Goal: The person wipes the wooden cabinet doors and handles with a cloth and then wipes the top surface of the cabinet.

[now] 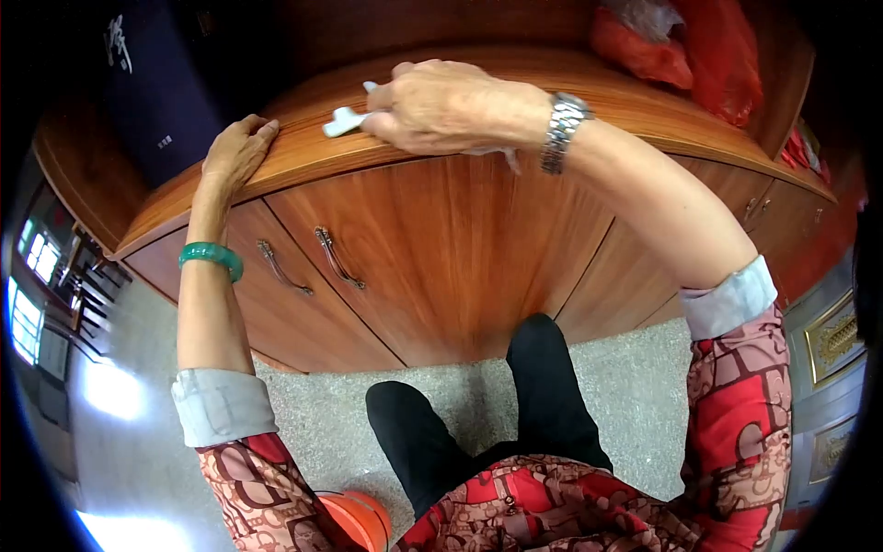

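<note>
A grey speckled floor (pixel 644 396) spreads below a long wooden cabinet (pixel 451 248), whose wood-grain worktop (pixel 308 110) runs across the upper part of the view. On the left of the worktop stands a dark blue box (pixel 152 92) with white lettering; at the far right, red plastic bags (pixel 722 64) lie bunched up. An orange bucket (pixel 363 520) sits on the floor, partly hidden by the left sleeve.

The right hand (pixel 428 106) is closed around a pale cloth (pixel 345 121) at the worktop's front edge; one end pokes out past the fingers and a thin piece dangles beneath the hand. The left hand (pixel 241 152) is open and holds nothing, its fingers resting on the worktop near the box. Smaller still, two metal handles (pixel 338 259) are fixed side by side on the cabinet doors.
</note>
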Tool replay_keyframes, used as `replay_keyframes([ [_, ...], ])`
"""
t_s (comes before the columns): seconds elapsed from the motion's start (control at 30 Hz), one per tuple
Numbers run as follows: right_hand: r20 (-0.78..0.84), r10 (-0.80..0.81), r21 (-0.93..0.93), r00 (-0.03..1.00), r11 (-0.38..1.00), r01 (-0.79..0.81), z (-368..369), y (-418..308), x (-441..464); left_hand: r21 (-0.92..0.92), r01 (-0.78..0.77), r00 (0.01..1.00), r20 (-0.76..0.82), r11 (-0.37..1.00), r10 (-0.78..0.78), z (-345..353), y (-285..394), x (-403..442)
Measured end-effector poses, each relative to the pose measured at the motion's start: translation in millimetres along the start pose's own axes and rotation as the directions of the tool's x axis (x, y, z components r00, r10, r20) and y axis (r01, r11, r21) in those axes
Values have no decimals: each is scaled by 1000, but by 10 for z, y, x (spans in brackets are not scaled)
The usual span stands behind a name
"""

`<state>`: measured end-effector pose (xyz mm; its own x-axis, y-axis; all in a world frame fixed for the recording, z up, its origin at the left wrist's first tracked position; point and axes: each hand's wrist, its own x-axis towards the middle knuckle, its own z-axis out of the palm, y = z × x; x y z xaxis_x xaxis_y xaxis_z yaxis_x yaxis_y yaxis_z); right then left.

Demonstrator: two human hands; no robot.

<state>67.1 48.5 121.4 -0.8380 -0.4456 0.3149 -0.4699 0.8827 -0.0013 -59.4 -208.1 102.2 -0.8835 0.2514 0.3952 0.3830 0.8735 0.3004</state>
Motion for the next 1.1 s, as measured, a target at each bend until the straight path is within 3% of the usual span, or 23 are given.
replay_keyframes([
  [0.07, 42, 122, -59, 992, 991, -120, -80, 133, -171, -26, 12, 1000, 1, 1000, -12, 11, -14, -1],
  [0.2, -50, 215, -123, 975, 968, -220, -250, 644, -682, 32, 3, 1000, -29, 999, -2, 1, -20, 5],
  [0.33, -131, 417, -147, 899, 889, -434, -379, 1269, -1234, 58, 5, 1000, -22, 998, -3, -3, 10, -16],
  [0.47, -169, 390, -171, 905, 893, -417, -465, 1563, -1441, 105, 27, 999, -41, 994, -22, 3, 57, -35],
  [0.57, -94, 388, -154, 917, 904, -398, -451, 1593, -1306, 141, 21, 999, -31, 990, -17, 6, 81, -39],
  [0.67, 47, 413, -175, 910, 900, -399, -437, 1306, -978, 149, 26, 999, -29, 989, -22, -13, 127, -69],
  [0.73, -4, 261, -190, 965, 948, -257, -285, 1153, -712, 141, 16, 999, -36, 990, -11, 4, 101, -45],
  [0.8, 122, 326, -161, 937, 938, -306, -222, 802, -373, 141, 7, 999, -43, 990, 0, 1, 92, -57],
  [0.93, 134, 148, -102, 980, 986, -135, -77, 97, 138, 113, 59, 996, -73, 992, -51, -15, 129, -75],
  [1.0, 182, 137, -20, 974, 991, -135, -41, -165, 265, 104, 64, 996, -71, 992, -57, -38, 110, -93],
  [1.03, 39, 88, -10, 995, 996, -88, 43, -168, 283, 69, 57, 997, -61, 996, -53, -53, 111, -98],
  [1.1, 80, 67, 4, 995, 998, -67, -11, -118, 253, 20, 38, 999, -30, 999, -37, -47, 97, -70],
])
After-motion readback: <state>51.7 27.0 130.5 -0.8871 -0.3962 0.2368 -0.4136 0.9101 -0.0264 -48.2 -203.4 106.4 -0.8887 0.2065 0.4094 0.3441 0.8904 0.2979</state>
